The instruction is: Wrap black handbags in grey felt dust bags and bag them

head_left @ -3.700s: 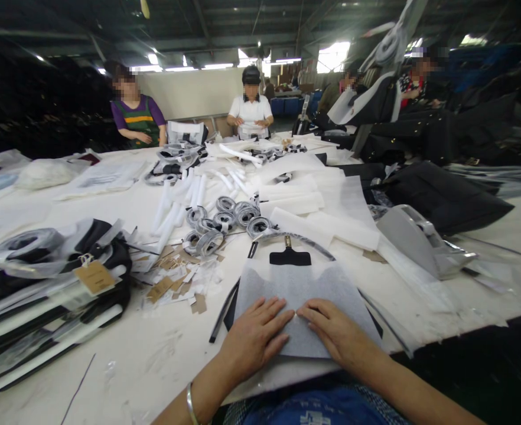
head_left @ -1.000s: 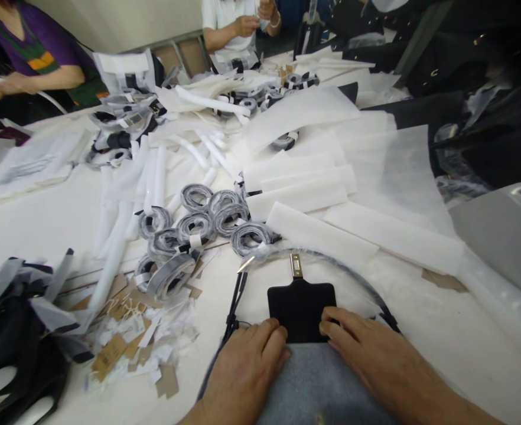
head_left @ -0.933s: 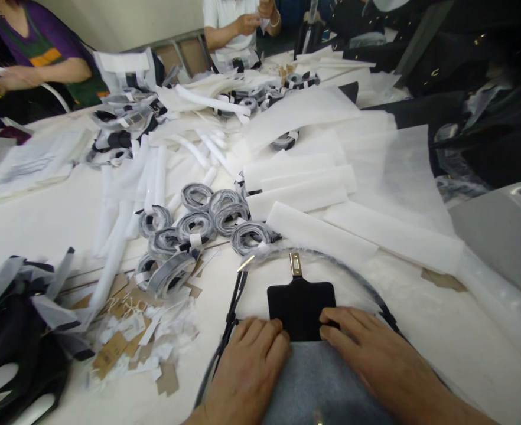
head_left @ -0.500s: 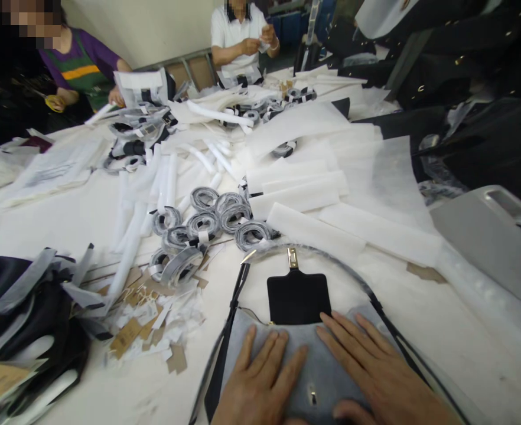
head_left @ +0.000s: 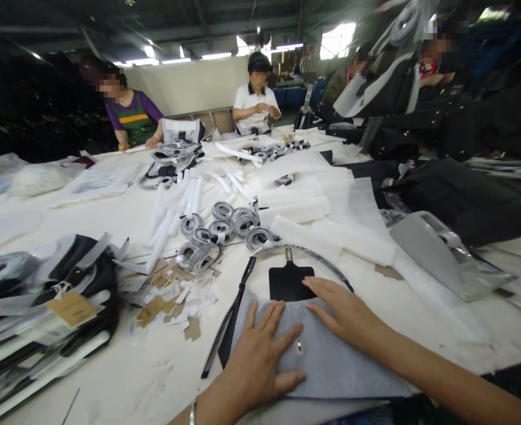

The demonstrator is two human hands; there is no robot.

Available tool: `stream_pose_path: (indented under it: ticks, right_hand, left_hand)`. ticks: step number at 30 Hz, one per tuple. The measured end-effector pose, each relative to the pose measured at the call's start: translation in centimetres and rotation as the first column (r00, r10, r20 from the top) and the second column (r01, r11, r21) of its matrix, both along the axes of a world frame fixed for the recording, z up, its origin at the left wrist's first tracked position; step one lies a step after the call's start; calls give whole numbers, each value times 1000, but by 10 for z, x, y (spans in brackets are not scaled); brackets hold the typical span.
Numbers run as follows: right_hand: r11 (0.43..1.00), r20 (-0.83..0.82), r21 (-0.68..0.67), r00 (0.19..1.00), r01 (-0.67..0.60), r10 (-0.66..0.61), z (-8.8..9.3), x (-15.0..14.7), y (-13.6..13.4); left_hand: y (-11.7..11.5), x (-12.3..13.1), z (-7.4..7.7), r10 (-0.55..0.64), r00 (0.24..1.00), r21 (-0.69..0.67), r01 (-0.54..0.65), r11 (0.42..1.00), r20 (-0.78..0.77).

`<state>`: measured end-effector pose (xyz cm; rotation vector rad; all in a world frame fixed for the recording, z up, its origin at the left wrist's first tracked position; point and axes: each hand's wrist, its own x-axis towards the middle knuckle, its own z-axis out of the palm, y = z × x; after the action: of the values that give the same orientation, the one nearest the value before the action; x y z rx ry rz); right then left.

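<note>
A handbag (head_left: pixel 331 366) with a grey front lies on the table in front of me, its gold-coloured lock piece (head_left: pixel 299 347) facing up. My left hand (head_left: pixel 264 348) rests on the bag's left half, open, with the fingers spread. On the upper right of the bag is my right hand (head_left: pixel 338 310), its fingers stretched out, the tips reaching the black flap tab (head_left: pixel 289 282). A gold clasp (head_left: pixel 288 254) sits at the tab's end. The wrapped strap (head_left: pixel 316 252) arches behind the bag, and a black strap end (head_left: pixel 225 330) hangs along its left side.
Coiled wrapped straps (head_left: pixel 220 230) and white foam sheets (head_left: pixel 353 239) lie beyond the bag. Paper tags (head_left: pixel 167 295) are scattered to the left, beside a pile of black bags (head_left: pixel 83 265). A grey panel (head_left: pixel 438 248) stands at right. Co-workers (head_left: pixel 256 100) sit across the table.
The view has tilted up and swung left. My right hand has moved up the bag to its top edge and onto the flap tab. My left hand stays flat on the bag.
</note>
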<state>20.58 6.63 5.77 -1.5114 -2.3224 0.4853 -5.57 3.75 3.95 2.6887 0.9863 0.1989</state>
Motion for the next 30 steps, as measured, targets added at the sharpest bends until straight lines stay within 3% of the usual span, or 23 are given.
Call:
stream_pose_path:
  ticks: [4, 6, 8, 11, 15, 18, 21, 24, 27, 30]
  right_hand:
    - [980, -81, -111, 981, 167, -176, 5, -20, 63]
    - [974, -97, -162, 980, 157, -175, 8, -26, 82]
    - [974, -150, -196, 978, 111, -142, 15, -27, 85]
    - [981, -244, -189, 966, 37, -84, 34, -23, 57]
    - [984, -292, -130, 953, -125, 83, 45, -15, -6]
    - [970, -171, -34, 957, -241, 232, 30, -10, -41]
    - [946, -24, 57, 947, -318, 320, 6, -6, -56]
    - [933, 38, 118, 941, -339, 337, -10, -4, -59]
    - [932, 72, 129, 941, -338, 331, -15, -3, -61]
    - [934, 105, 118, 939, -338, 327, -17, -4, -63]
  left_hand:
    - [0, 0, 1, 5, 1000, 18, -5, 1000, 1]
    - [-1, 0, 1, 7, 1000, 22, -7, 1000, 6]
    - [-1, -1, 1, 10, 1000, 25, -10, 1000, 19]
    - [-1, -2, 0, 11, 999, 38, -13, 999, 45]
    - [-2, 0, 2, 18, 996, 33, -21, 999, 83]
    - [-3, 1, 6, 28, 994, 17, -30, 999, 109]
    - [-5, 2, 6, 26, 991, 20, -28, 999, 132]
    - [-10, 0, 2, 24, 983, 95, -42, 995, 183]
    - [-17, -3, -4, 8, 961, 262, -83, 962, 275]
    - [-23, -6, -6, -128, 952, 336, 28, 941, 279]
